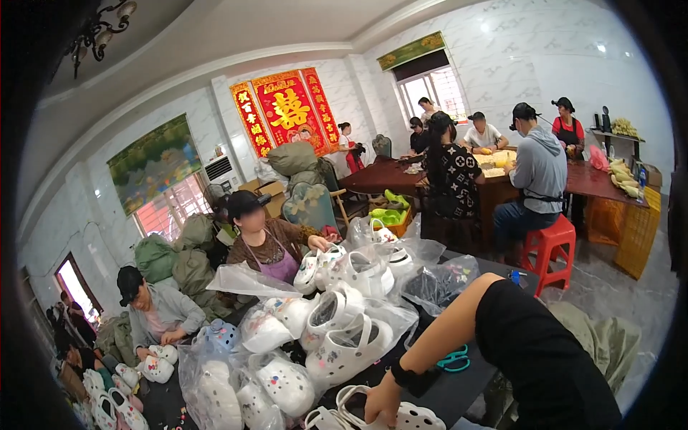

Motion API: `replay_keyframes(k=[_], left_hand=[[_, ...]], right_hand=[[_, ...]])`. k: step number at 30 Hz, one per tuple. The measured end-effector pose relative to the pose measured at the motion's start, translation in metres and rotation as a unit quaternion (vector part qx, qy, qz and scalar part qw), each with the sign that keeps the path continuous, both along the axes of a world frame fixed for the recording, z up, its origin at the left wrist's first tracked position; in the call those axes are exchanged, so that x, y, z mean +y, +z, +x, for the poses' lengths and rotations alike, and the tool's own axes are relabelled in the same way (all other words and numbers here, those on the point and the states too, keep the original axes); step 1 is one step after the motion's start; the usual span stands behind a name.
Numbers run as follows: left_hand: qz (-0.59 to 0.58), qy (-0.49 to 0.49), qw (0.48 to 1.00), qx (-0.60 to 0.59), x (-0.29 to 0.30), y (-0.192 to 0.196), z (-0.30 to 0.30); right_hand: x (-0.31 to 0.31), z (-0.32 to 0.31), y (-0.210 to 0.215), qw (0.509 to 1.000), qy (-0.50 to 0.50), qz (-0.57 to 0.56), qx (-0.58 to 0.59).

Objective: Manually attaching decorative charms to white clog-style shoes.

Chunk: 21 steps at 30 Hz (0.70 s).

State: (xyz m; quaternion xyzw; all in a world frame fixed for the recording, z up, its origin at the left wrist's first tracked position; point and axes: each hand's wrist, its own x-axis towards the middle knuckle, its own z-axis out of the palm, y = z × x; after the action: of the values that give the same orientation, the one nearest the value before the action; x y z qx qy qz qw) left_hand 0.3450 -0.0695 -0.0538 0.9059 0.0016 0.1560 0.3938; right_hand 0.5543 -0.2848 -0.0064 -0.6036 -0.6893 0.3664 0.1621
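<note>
My right hand (383, 403) reaches down at the bottom edge, its fingers closed on a white clog (424, 417) with holes in its upper. Another white clog (324, 420) lies against it on the left; both are cut off by the lower edge. My right arm, in a black sleeve with a dark wristband, comes in from the lower right. Just beyond my hand stands a heap of white clogs (351, 351) with small charms, many in clear plastic bags. My left hand does not show.
Teal-handled scissors (453, 358) lie on the dark table (437, 390) beside my wrist. A blue clog (221, 335) sits left of the heap. Across it a person in a purple apron (276, 266) handles clogs. A red stool (552, 247) stands at the right, near people around another table.
</note>
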Motion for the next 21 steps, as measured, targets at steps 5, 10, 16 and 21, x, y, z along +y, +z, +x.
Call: replay_keyframes(k=[5, 10, 16, 21], left_hand=[[0.027, -0.004, 1.000, -0.008, 0.004, -0.005, 0.006], [0.016, 0.005, 1.000, 0.005, 0.007, -0.004, 0.009], [0.017, -0.010, 1.000, -0.015, -0.007, 0.013, -0.001], [0.184, -0.011, 0.978, -0.099, -0.019, 0.027, -0.008]], right_hand=[[0.009, -0.011, -0.008, 0.995, -0.022, 0.017, -0.096], [0.032, -0.005, 0.002, 0.982, 0.027, -0.066, -0.175], [-0.004, 0.006, 0.001, 0.998, 0.016, -0.017, 0.064], [-0.030, -0.019, -0.014, 0.957, -0.127, 0.230, -0.119]])
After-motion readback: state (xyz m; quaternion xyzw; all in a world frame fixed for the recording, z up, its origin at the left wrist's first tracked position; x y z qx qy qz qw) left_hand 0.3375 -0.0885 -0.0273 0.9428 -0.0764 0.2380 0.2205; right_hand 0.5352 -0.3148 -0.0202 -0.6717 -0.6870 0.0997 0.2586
